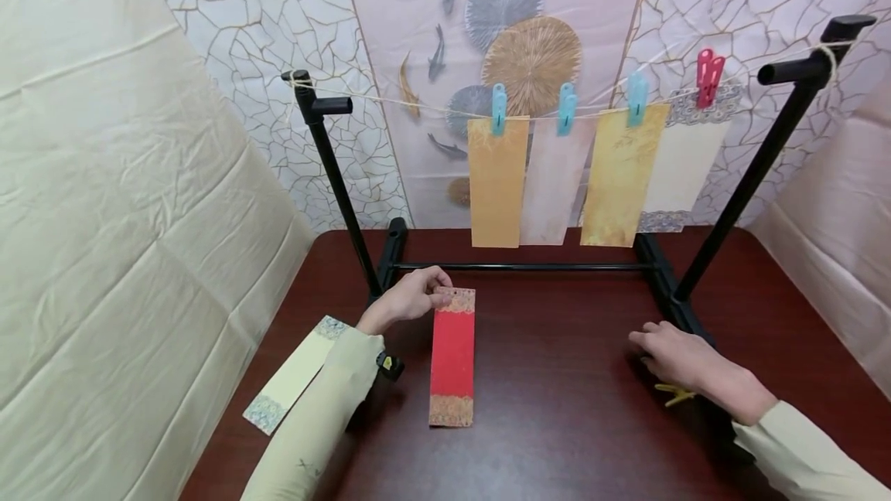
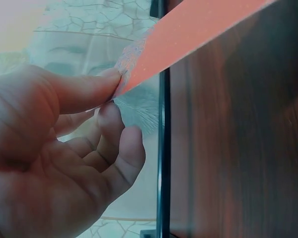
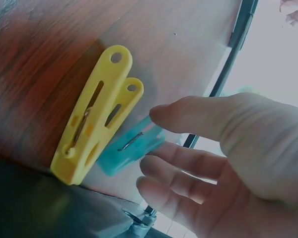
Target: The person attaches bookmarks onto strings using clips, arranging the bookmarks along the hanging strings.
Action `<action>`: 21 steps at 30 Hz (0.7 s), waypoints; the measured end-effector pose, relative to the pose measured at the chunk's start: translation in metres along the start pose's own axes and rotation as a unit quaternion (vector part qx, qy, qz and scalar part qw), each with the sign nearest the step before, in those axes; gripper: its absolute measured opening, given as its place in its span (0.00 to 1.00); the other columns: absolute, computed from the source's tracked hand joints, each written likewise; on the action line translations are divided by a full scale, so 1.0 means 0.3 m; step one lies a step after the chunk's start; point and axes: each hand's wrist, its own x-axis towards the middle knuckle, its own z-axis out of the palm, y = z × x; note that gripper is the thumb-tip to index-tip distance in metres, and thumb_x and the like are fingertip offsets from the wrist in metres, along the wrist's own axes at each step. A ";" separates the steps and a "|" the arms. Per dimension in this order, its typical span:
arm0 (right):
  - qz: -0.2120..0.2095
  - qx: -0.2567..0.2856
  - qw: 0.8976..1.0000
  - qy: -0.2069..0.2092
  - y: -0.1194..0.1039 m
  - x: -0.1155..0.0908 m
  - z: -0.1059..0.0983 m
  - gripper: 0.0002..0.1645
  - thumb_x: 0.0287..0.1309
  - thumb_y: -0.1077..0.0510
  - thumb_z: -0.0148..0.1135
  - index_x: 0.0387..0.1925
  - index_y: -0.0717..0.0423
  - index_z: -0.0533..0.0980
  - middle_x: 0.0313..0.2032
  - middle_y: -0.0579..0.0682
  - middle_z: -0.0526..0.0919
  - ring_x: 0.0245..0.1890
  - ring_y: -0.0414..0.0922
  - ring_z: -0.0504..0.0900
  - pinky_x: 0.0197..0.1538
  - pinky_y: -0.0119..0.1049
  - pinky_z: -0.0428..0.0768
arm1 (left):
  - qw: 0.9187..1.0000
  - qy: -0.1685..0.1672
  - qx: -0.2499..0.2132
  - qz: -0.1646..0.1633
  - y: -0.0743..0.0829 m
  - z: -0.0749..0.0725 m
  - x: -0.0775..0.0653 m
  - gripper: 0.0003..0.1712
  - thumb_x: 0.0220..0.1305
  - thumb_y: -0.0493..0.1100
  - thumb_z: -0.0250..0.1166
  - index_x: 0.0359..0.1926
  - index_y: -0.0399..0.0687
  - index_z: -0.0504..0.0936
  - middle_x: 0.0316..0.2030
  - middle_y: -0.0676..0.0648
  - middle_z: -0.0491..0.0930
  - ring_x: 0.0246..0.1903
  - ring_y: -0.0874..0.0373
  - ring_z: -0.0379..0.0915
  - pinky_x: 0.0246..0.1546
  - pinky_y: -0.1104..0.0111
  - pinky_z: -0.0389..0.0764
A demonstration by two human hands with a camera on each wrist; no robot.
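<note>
My left hand (image 1: 411, 296) pinches the upper end of a red paper strip (image 1: 452, 354) with patterned bands at both ends. In the left wrist view, thumb and forefinger hold its edge while the other fingers curl loosely. Over at the right, my right hand (image 1: 678, 354) is low beside the rack's foot. The right wrist view shows a blue clothespin (image 3: 131, 146) pinched between thumb and finger. Close by it lies a yellow clothespin (image 3: 92, 119), partly covered by the wrist in the head view.
A black rack (image 1: 748, 153) carries a string with several paper strips hanging from blue clothespins (image 1: 567, 110) and a red clothespin (image 1: 708, 80). Left of my forearm, a cream strip (image 1: 299, 369) with patterned ends lies on the dark wooden table (image 1: 557, 424).
</note>
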 end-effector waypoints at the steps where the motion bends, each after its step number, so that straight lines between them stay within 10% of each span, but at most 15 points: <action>1: 0.000 0.000 1.000 0.001 0.002 -0.002 -0.004 0.13 0.42 0.67 0.66 0.27 0.49 0.72 0.24 0.44 0.69 0.24 0.45 0.71 0.23 0.36 0.65 | 1.000 0.000 -0.003 0.007 0.006 -0.002 0.000 0.08 0.61 0.44 0.62 0.41 0.53 0.74 0.30 0.50 0.77 0.33 0.47 0.77 0.29 0.66 0.74; 21: 0.004 0.043 0.999 0.020 0.014 0.027 -0.204 0.13 0.49 0.65 0.64 0.27 0.44 0.71 0.25 0.41 0.66 0.20 0.34 0.63 0.23 0.29 0.62 | 0.996 0.013 0.003 0.091 0.144 -0.105 -0.045 0.07 0.62 0.42 0.62 0.41 0.51 0.74 0.27 0.52 0.78 0.28 0.59 0.75 0.30 0.67 0.73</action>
